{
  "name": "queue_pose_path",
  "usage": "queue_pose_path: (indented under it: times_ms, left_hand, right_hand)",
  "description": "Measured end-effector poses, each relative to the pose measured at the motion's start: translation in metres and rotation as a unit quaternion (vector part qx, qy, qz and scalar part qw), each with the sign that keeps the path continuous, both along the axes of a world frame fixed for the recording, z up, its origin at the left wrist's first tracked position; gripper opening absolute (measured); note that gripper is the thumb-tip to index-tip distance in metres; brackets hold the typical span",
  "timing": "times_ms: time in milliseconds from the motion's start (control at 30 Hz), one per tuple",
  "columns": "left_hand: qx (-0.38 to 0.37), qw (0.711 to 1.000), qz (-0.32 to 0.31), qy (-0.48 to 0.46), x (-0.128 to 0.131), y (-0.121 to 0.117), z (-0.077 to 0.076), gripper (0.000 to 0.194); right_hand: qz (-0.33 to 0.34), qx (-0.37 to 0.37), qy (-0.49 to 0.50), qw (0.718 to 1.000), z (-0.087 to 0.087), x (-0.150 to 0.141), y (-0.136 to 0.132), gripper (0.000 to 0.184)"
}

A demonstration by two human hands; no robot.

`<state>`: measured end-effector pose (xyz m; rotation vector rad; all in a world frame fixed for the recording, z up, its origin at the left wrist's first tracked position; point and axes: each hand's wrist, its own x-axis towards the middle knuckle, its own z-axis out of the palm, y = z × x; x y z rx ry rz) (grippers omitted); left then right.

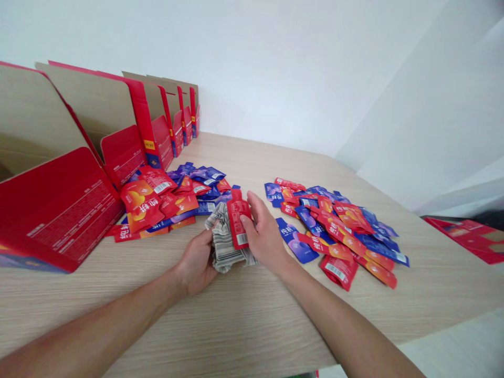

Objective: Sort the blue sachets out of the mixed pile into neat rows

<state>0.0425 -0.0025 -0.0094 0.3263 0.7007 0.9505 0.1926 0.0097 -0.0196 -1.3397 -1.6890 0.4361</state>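
The person's left forearm comes in from 7 o'clock and the right forearm from 5 o'clock, both over a pale wood-grain table (252,331). The left hand (197,262) is clamped on a crumpled grey striped cloth (223,244), its thumb on the 9 o'clock edge; the gap between thumb and fingers is filled by the folds, and the fingertips underneath are hidden. The right hand (268,233) grips 1 red pouch (238,215), thumb pressed on its printed face and the index finger extended along its 1 o'clock side, so the 2 digits stand a little apart. The other fingertips are out of sight. This pouch lies in front of the cloth, between the 2 hands, its narrow neck pointing to 12 o'clock and its barcode at the 6 o'clock end.

Around the hands lie 2 loose heaps of red and blue pouches: the right-hand heap (342,224) at 3 o'clock, the left-hand heap (151,202) between 9 and 10 o'clock, near the hands. Beside the left-hand heap, a row of open red boxes (65,215) runs from 9 to 11 o'clock, flaps raised. Beyond the table at 12 o'clock rises a white wall (275,73).
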Motion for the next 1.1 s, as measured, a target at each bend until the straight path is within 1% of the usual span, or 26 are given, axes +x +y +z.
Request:
queue_pose_path:
  times_ms: [67, 133, 267, 400, 467, 533, 600, 667, 700, 767, 833, 900, 967, 1000, 1033, 1100]
  left_hand:
    - [-0.005, 1.0, 0.011, 0.004, -0.001, 0.0, -0.001, 0.033]
    - [-0.011, 0.999, 0.035, 0.015, -0.002, 0.001, -0.003, 0.032]
    - [-0.007, 0.998, 0.066, 0.023, -0.003, 0.002, -0.004, 0.03]
    - [-0.011, 0.997, 0.074, 0.018, -0.004, 0.003, -0.002, 0.031]
    - [-0.012, 0.997, 0.074, 0.018, -0.005, 0.004, -0.002, 0.029]
    - [-0.009, 0.997, 0.07, 0.023, -0.005, 0.004, -0.003, 0.029]
    - [-0.001, 0.998, 0.06, 0.028, -0.005, 0.003, -0.004, 0.028]
    - [0.015, 0.998, 0.05, 0.03, -0.004, 0.001, -0.004, 0.026]
    - [0.022, 0.998, 0.045, 0.032, -0.003, 0.0, -0.004, 0.026]
    - [0.033, 0.998, 0.035, 0.04, -0.002, -0.002, -0.004, 0.026]
    - [0.044, 0.998, 0.014, 0.051, -0.001, -0.004, -0.006, 0.025]
    - [0.058, 0.997, -0.013, 0.059, -0.001, -0.005, -0.008, 0.024]
    - [0.073, 0.994, -0.034, 0.067, -0.001, -0.007, -0.01, 0.022]
    - [0.08, 0.993, -0.041, 0.072, 0.0, -0.007, -0.011, 0.021]
    - [0.085, 0.992, -0.048, 0.077, 0.0, -0.008, -0.011, 0.019]
    - [0.088, 0.991, -0.063, 0.083, -0.001, -0.009, -0.011, 0.015]
  right_hand:
    - [0.013, 0.001, -0.06, 0.998, -0.009, -0.004, 0.0, 0.055]
    - [0.046, -0.017, -0.094, 0.994, -0.013, -0.01, -0.006, 0.058]
    - [0.096, -0.051, -0.136, 0.985, -0.009, -0.02, -0.021, 0.073]
    - [0.128, -0.052, -0.187, 0.973, -0.003, -0.026, -0.032, 0.07]
    - [0.135, -0.061, -0.235, 0.961, 0.004, -0.029, -0.036, 0.069]
    - [0.124, -0.093, -0.297, 0.942, 0.017, -0.03, -0.04, 0.07]
    - [0.091, -0.136, -0.349, 0.923, 0.033, -0.026, -0.043, 0.067]
    - [0.038, -0.157, -0.368, 0.916, 0.05, -0.015, -0.043, 0.058]
    - [0.011, -0.151, -0.364, 0.919, 0.058, -0.007, -0.043, 0.053]
    - [-0.027, -0.121, -0.333, 0.935, 0.072, 0.013, -0.037, 0.044]
    - [-0.046, -0.096, -0.274, 0.956, 0.083, 0.031, -0.026, 0.038]
    - [-0.07, -0.077, -0.192, 0.976, 0.087, 0.046, -0.009, 0.032]
    - [-0.107, -0.069, -0.09, 0.988, 0.084, 0.052, 0.014, 0.027]
    - [-0.126, -0.078, -0.032, 0.989, 0.08, 0.053, 0.026, 0.025]
    - [-0.14, -0.097, 0.029, 0.985, 0.074, 0.052, 0.04, 0.024]
    - [-0.159, -0.15, 0.128, 0.967, 0.06, 0.045, 0.065, 0.021]
